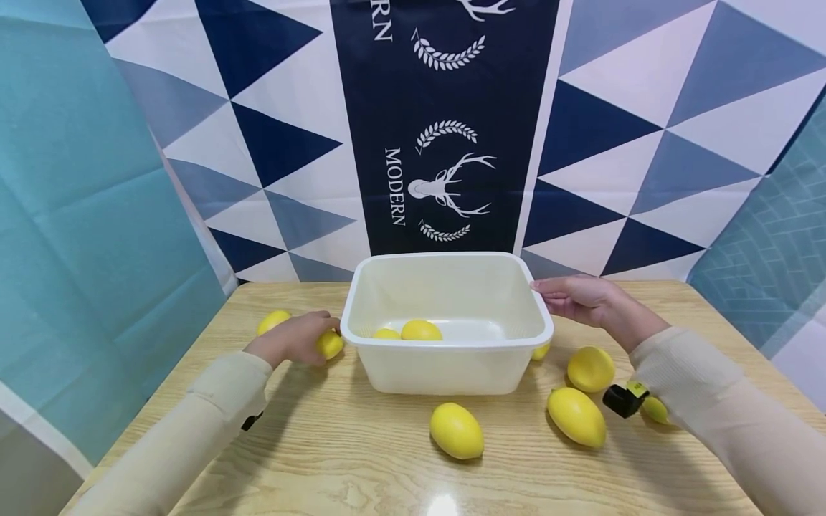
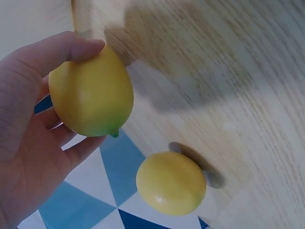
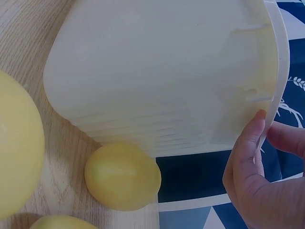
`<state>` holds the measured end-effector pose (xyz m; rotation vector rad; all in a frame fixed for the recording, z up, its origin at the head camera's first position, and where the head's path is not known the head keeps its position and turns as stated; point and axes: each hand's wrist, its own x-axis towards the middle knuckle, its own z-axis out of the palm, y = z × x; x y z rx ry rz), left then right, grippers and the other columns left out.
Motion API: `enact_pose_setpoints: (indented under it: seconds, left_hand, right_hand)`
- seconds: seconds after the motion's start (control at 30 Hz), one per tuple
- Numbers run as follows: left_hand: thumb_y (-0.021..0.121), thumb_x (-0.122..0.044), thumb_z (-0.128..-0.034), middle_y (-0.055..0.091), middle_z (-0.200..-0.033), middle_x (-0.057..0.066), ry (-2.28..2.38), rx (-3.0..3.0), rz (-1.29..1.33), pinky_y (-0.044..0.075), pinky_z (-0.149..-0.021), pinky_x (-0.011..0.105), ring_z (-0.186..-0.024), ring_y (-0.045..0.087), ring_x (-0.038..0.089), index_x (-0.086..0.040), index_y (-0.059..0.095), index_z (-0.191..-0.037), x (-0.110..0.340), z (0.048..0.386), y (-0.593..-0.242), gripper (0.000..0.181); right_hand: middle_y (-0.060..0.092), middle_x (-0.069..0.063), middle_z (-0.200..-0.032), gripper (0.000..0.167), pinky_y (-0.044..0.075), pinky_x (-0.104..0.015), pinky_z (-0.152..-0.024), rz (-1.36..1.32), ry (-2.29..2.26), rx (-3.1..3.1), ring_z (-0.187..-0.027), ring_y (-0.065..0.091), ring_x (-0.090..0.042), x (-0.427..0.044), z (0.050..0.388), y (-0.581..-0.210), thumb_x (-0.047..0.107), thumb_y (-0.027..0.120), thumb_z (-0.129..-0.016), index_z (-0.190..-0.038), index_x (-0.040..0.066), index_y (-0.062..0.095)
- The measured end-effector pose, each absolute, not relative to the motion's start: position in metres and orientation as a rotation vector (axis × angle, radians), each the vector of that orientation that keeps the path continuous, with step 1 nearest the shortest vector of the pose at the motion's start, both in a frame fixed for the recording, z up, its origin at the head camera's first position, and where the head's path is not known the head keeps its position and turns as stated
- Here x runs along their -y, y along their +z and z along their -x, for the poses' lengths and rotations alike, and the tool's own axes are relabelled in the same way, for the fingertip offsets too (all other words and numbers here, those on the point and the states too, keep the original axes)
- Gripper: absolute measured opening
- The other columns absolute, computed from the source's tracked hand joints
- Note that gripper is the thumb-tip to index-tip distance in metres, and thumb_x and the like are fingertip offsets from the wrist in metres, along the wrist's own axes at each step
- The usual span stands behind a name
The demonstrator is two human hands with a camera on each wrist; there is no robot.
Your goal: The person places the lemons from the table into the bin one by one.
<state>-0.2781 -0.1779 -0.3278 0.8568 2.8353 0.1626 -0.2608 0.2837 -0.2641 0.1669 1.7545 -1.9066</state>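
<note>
Left of centre in the head view, the left hand (image 1: 300,338) has its grip curled round a yellow lemon (image 2: 93,93) (its green tip shows in the left wrist view), and a second lemon (image 1: 274,319) lies near, at the hand's upper left. Right of centre, the right hand's (image 1: 581,299) grip pinches the rim of a white bin (image 1: 445,369). The bin stands mid-frame on the tabletop (image 1: 361,459) with two lemons (image 1: 421,330) visible inside; another lemon (image 1: 456,431) lies at lower centre, more at lower right.
</note>
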Motion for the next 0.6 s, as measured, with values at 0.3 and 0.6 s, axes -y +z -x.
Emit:
enact_pose_setpoints:
  seconds: [0.3,0.6]
  left_hand:
    - [0.081,-0.011,-0.0666,0.057,-0.103,0.005,0.062,-2.925,-0.932,0.051,-0.081,0.038,-0.089,0.053,0.018,-0.011,0.061,-0.117,0.177,0.269,-0.327,0.054]
    - [0.081,-0.016,-0.0701,0.057,-0.096,0.003,-0.001,-2.980,-0.965,0.050,-0.077,0.037,-0.082,0.051,0.017,-0.011,0.064,-0.112,0.179,0.261,-0.329,0.046]
  right_hand:
    - [0.071,0.004,-0.088,0.011,0.056,-0.018,-0.081,-0.175,-1.914,-1.746,-0.083,0.069,-0.006,-0.284,0.261,-0.263,0.014,0.063,-0.092,-0.086,0.017,0.071]
    - [0.071,0.004,-0.088,0.010,0.056,-0.018,-0.080,-0.179,-1.907,-1.755,-0.081,0.068,-0.006,-0.284,0.259,-0.264,0.015,0.063,-0.092,-0.086,0.018,0.070]
